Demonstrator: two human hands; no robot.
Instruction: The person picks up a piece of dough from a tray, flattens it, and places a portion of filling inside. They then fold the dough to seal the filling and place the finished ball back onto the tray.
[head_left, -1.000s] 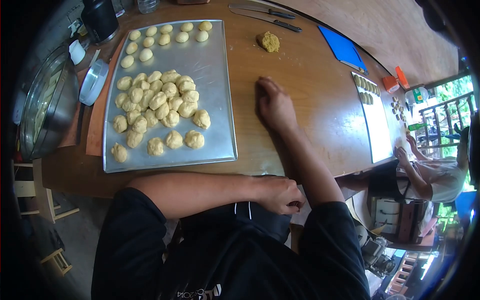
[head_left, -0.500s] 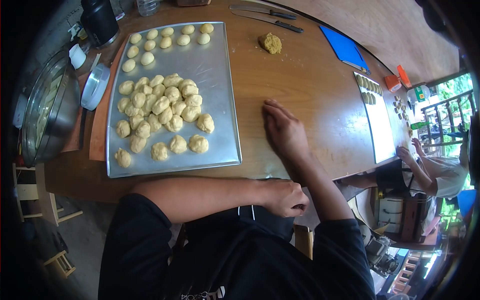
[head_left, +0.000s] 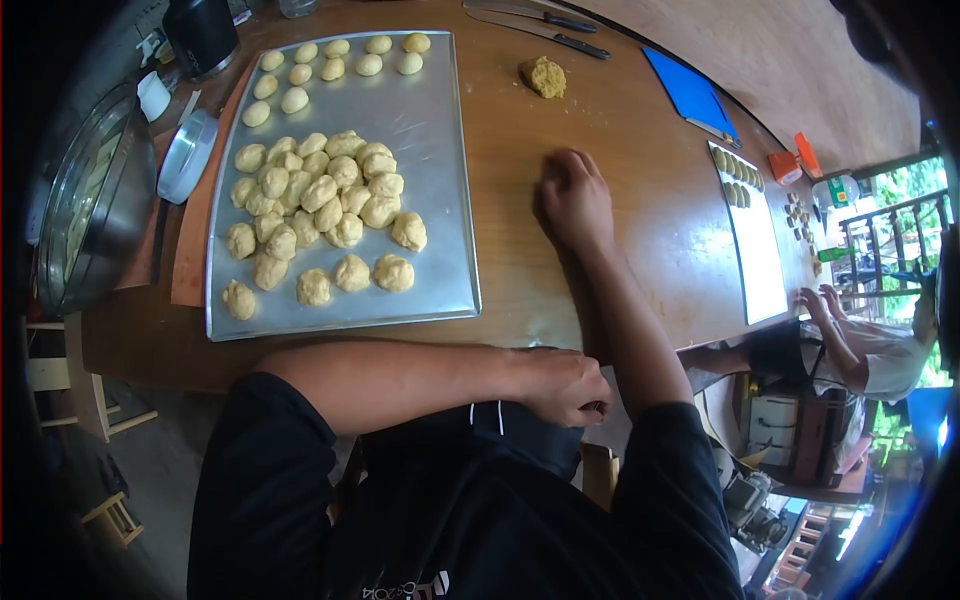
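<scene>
My right hand [head_left: 578, 200] is palm down on the wooden table, right of the tray. Its fingers are curled under, slightly blurred, and anything beneath the palm is hidden. In front of my body, at the table's near edge, my left hand [head_left: 565, 390] is curled into a loose fist with nothing visible in it. A metal tray [head_left: 430, 150] holds a heap of rough dough pieces [head_left: 320, 193] and, at its far end, rows of smoother dough balls [head_left: 369, 65]. Farther up the table sits a crumbly yellow-brown lump [head_left: 546, 77].
Two knives [head_left: 580, 46] and a blue board [head_left: 690, 92] lie at the far side. On the right is a white board [head_left: 758, 260] with shaped pieces, near a person [head_left: 870, 350] at work. A large metal bowl [head_left: 125, 215] and a clear round container [head_left: 188, 157] stand left.
My right hand has moved farther up the table, and its fingers have gone from stretched out to curled. My left hand keeps its pose. The view has shifted slightly.
</scene>
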